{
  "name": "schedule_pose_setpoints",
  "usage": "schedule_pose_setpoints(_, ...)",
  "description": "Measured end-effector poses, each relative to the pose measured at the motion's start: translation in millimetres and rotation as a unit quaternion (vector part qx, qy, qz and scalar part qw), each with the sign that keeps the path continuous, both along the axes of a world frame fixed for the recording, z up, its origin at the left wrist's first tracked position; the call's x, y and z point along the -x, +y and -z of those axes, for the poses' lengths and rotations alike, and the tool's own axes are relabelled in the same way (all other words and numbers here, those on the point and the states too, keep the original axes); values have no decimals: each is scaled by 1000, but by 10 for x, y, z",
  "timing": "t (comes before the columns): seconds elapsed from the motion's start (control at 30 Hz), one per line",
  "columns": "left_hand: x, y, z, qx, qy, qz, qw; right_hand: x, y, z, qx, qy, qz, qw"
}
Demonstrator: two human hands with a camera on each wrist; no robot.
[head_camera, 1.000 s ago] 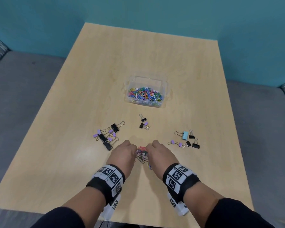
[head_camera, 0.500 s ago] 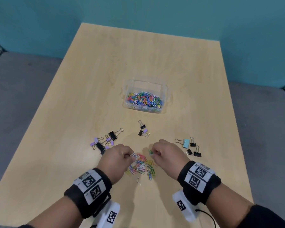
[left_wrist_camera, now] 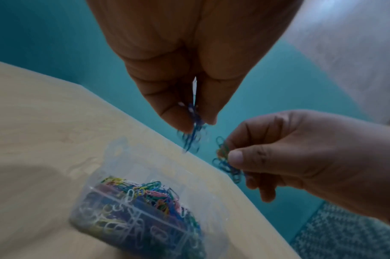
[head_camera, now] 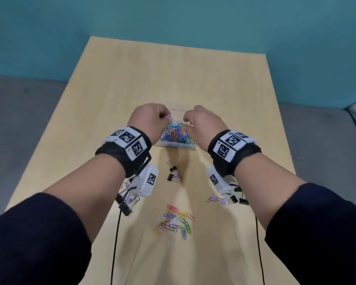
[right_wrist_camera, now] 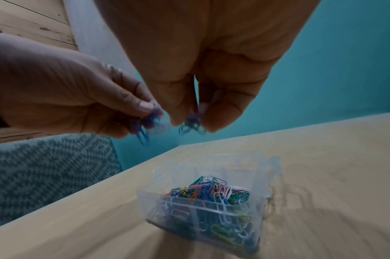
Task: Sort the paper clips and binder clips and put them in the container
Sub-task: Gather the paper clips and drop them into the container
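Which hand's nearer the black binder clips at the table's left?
Left. The left hand is above the container, on the black binder clips' side; the right hand is farther across.

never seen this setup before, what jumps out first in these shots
Both hands hang over the clear plastic container mid-table: the left hand and the right hand each pinch a small bunch of coloured paper clips above the bright heap already inside. Nearer the person, a loose pile of paper clips lies on the wooden table, with binder clips scattered around.
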State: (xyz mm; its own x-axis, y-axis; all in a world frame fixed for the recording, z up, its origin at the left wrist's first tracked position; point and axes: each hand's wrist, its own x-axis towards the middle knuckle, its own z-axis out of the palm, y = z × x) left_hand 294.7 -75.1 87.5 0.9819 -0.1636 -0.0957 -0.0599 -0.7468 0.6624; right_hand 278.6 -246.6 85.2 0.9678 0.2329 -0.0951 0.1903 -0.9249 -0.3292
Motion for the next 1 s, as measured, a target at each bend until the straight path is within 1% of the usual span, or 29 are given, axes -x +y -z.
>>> schedule_pose_setpoints(0.1, 123, 69, 93, -83, 2, 16, 996, 169, -37, 24, -12, 3, 36, 999)
schedule_pose_setpoints(0.17, 385, 164, 161, -80, -19, 16, 996, 475, -76, 112, -34, -8, 23, 999)
schedule_pose_setpoints(0.2, 568, 206, 219, -69, -24, 24, 997, 673, -87, 189, -34, 2, 6, 999)
schedule_pose_setpoints(0.27, 989, 267, 376, -76, 10, 68, 995, 1111, -75, 358, -19, 62, -27, 998)
schedule_pose_setpoints(0.33, 1369, 289, 601, -115, 64, 129, 983, 1514, -41, 536, -7, 125, -46, 991)
schedule_pose_setpoints(0.37, 1515, 291, 709, -131, 81, 147, 977, 1670, -14, 603, -6, 144, -48, 988)
schedule_pose_setpoints(0.4, 1629, 284, 800, -140, 89, 152, 974, 1794, 20, 662, -5, 149, -46, 988)
schedule_pose_setpoints(0.47, 1794, 243, 917, -150, 74, 153, 974, 1947, 114, 739, 12, 134, -43, 990)
schedule_pose_setpoints(0.53, 1936, 194, 962, -161, 54, 168, 971, 2054, 203, 780, 20, 121, -51, 991)
schedule_pose_setpoints(0.6, 2053, 199, 965, -169, 37, 179, 968, 2144, 239, 790, 33, 104, -79, 991)
schedule_pose_setpoints(0.67, 2142, 274, 912, -155, 24, 166, 974, 2224, 192, 753, 35, 96, -100, 990)
schedule_pose_setpoints(0.7, 2186, 332, 879, -137, 26, 146, 979, 2266, 141, 721, 31, 100, -94, 990)
schedule_pose_setpoints(0.73, 2235, 392, 851, -120, 44, 120, 984, 2313, 80, 690, 27, 109, -78, 991)
schedule_pose_setpoints(0.8, 2364, 488, 806, -101, 106, 80, 986, 2445, -42, 662, 20, 140, -28, 989)
schedule_pose_setpoints(0.83, 2437, 506, 793, -102, 127, 74, 984, 2511, -79, 657, 12, 161, -5, 987)
schedule_pose_setpoints(0.9, 2570, 455, 800, -120, 140, 86, 979, 2603, -64, 682, -1, 194, 18, 981)
schedule_pose_setpoints(1.0, 2583, 274, 847, -134, 120, 81, 980, 2562, 97, 779, -18, 173, 23, 984)
